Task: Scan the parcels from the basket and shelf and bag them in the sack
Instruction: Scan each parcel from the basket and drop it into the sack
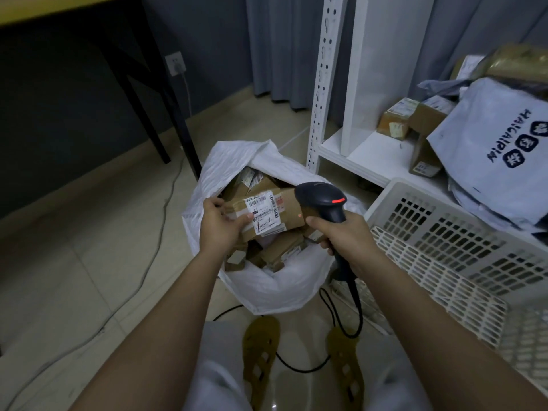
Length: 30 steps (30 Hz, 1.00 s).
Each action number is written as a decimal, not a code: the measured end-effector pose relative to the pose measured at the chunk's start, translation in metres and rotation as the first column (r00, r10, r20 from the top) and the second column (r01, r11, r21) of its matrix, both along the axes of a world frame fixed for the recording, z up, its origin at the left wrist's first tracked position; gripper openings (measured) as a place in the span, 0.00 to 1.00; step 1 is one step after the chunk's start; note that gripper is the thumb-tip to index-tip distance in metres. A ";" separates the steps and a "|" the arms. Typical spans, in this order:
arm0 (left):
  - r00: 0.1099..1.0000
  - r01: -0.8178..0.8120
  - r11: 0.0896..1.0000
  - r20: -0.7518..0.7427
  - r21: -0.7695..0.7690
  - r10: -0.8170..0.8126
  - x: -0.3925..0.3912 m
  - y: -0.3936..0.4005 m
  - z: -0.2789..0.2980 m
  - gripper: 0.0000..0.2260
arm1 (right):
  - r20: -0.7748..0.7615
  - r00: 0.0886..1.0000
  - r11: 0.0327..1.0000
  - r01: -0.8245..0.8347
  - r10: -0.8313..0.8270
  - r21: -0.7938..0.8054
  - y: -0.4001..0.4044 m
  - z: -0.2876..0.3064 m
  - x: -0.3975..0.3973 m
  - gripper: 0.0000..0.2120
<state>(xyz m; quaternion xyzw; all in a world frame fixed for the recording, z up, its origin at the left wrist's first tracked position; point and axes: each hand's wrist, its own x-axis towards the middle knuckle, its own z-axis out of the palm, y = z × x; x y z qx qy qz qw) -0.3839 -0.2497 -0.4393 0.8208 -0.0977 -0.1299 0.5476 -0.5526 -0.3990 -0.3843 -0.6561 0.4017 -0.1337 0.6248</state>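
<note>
**Parcel held over the sack for scanning**

A brown cardboard parcel (267, 213) is gripped at its left end by the left hand (221, 225), above the open white sack (261, 280) of boxes. A black scanner (323, 200) is clenched in the right hand (348, 235). A red dot sits right of the label (264, 212); the beam is best swept left, the parcel kept steady.

The sack (261, 280) of parcels sits on the floor, left of the basket (462, 247); the shelf (370, 161) stands behind.
</note>
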 end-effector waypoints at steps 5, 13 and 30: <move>0.985 0.156 0.925 0.009 0.345 -0.170 0.001 -0.004 -0.038 0.28 | -0.027 0.997 0.995 0.078 -0.077 0.064 -0.016 -0.010 0.003 0.07; 0.774 0.370 0.670 0.185 0.644 -0.605 -0.010 -0.055 -0.079 0.21 | -0.125 0.980 0.979 0.170 -0.156 0.114 -0.052 -0.037 -0.003 0.07; 0.940 0.030 0.996 0.336 0.084 -0.056 0.040 -0.066 -0.068 0.24 | -0.013 0.936 0.930 0.348 -0.352 -0.113 -0.067 -0.081 0.058 0.12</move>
